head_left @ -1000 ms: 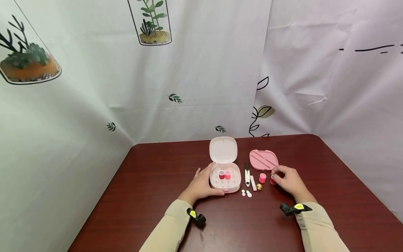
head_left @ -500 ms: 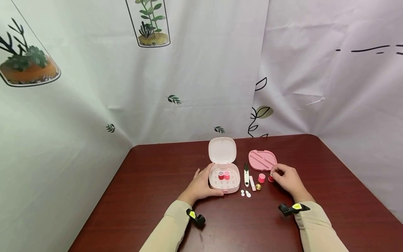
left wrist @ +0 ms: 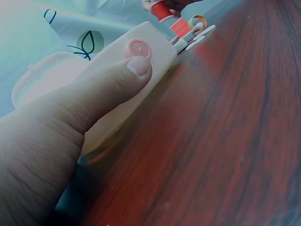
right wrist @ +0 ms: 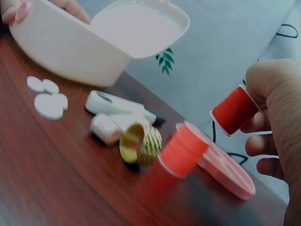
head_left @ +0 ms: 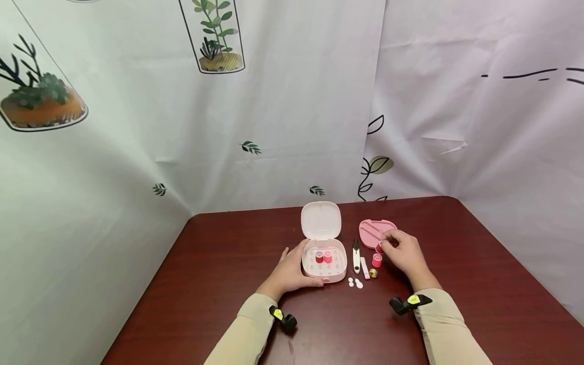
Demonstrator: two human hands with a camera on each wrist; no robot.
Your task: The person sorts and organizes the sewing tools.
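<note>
My left hand [head_left: 288, 274] grips an open pale pink sewing box [head_left: 336, 277] from its left side, thumb at the front by the round clasp [left wrist: 140, 48]. Inside the box, a dark red spool [head_left: 319, 258] and a pink spool [head_left: 328, 257] stand side by side among small pegs. With thumb and fingers, my right hand [head_left: 407, 254] pinches a red thread spool [right wrist: 235, 110], tilted and raised off the table. Below it a coral-pink spool [right wrist: 186, 149] stands on the table, beside a gold thimble [right wrist: 141, 143].
White thread snips [head_left: 356, 259] and a narrow pale pink strip [head_left: 365, 268] lie right of the box. Several white round pieces [right wrist: 49, 104] sit nearer me. A pink compartment tray [head_left: 368, 234] is behind the right hand. The box's lid [head_left: 321, 220] stands up at the back.
My right hand has lifted the red spool from the table and moved it left, towards the box. The left hand keeps its grip on the box.
</note>
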